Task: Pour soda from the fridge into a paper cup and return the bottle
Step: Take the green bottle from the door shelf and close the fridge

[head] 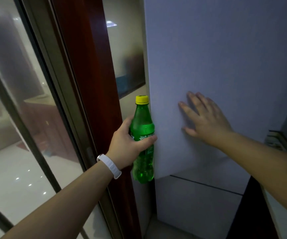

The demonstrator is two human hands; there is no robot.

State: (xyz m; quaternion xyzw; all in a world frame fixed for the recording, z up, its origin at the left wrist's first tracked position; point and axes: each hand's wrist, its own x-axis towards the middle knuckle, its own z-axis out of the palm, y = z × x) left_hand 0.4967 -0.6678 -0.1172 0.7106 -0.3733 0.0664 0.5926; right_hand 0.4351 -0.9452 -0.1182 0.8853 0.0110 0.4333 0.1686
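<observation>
A green soda bottle (143, 133) with a yellow cap stands upright in my left hand (128, 144), which grips it around the label. A white band sits on that wrist. The bottle is just left of the pale fridge door's (216, 57) edge. My right hand (206, 118) lies flat on that upper door, fingers spread, holding nothing. The door looks shut or nearly shut. No paper cup is in view.
A lower fridge door (196, 204) sits beneath the upper one. A dark red wooden frame (91, 83) and a sliding glass door (18, 100) stand close on the left. A dark gap and part of a counter edge (277, 140) lie at the right.
</observation>
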